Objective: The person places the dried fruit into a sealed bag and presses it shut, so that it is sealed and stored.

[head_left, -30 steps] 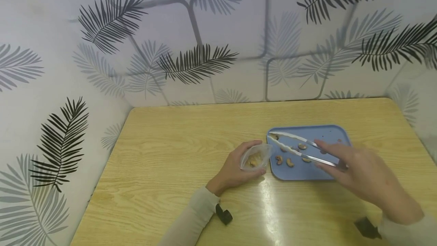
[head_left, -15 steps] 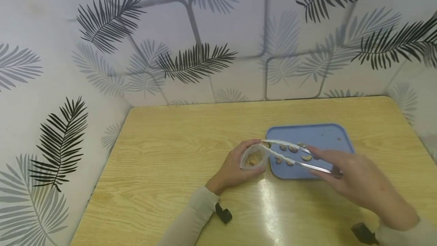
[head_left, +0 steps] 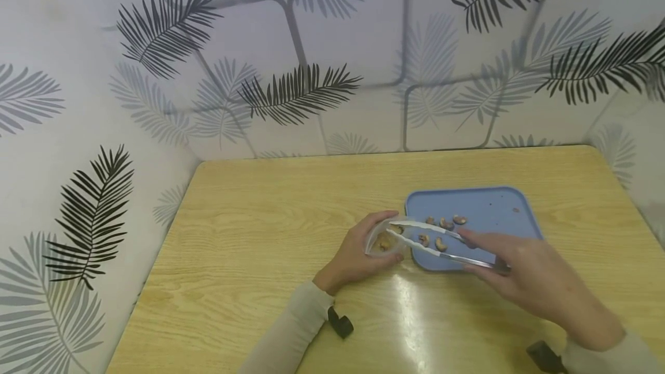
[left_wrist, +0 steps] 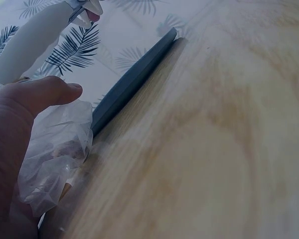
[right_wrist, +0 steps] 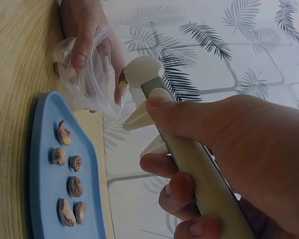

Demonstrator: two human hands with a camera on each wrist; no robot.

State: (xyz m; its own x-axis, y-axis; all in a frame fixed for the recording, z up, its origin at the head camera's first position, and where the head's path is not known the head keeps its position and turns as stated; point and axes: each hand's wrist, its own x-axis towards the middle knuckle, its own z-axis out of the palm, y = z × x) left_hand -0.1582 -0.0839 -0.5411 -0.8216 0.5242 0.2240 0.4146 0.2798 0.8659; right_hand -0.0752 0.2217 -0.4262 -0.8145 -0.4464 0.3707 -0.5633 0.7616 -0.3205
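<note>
My left hand holds a clear plastic bag, its mouth turned up and spread between thumb and fingers. Some cashews lie inside it. My right hand grips metal tongs with white tips, thumb on one arm and fingers round the other. Between the tips, at the bag's mouth, is one brown-skinned cashew. Several more cashews lie on the blue tray, just right of the bag. In the left wrist view the white tongs tip looms above my thumb.
The tray stands on a wood-grain table, with small dark crumbs on its right part. A wall with leaf-patterned covering rises behind the table and along its left side.
The tongs have moved left from over the tray's left end to the bag's mouth, carrying a cashew. The left hand and bag have stayed almost still.
</note>
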